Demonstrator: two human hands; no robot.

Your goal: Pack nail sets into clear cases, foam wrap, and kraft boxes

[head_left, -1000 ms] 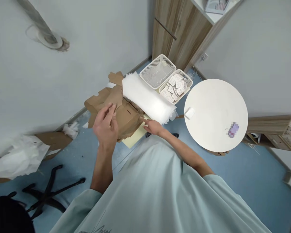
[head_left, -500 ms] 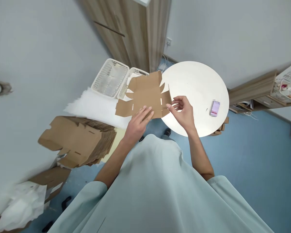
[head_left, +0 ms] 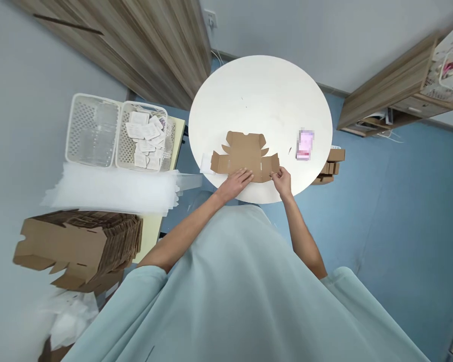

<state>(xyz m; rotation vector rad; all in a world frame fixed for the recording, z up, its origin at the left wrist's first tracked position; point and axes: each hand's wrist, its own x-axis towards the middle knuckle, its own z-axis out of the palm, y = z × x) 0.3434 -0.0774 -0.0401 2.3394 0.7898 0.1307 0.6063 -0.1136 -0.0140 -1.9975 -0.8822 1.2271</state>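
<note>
An unfolded brown cardboard box (head_left: 246, 153) lies on the round white table (head_left: 258, 90), its side flaps spread left and right and partly raised. My left hand (head_left: 236, 184) rests flat on the near edge of the cardboard, fingers stretched out. At the near right corner, my right hand (head_left: 282, 181) pinches the right flap between thumb and fingers. Beside the left flap, a small white sheet or packet (head_left: 207, 164) sits at the table's edge.
A phone with a blurred screen (head_left: 305, 145) lies on the table's right. To the left stand a white basket of printed packets (head_left: 145, 138), another basket (head_left: 92, 131), white foam sheets (head_left: 113, 190) and stacked flat boxes (head_left: 71, 246). Folded cartons (head_left: 330, 166) are behind the table's right edge.
The view has turned right. The cardboard has moved from over the table's left side onto the table. My right hand has gone from loosely curled at the flap to pinching its corner.
</note>
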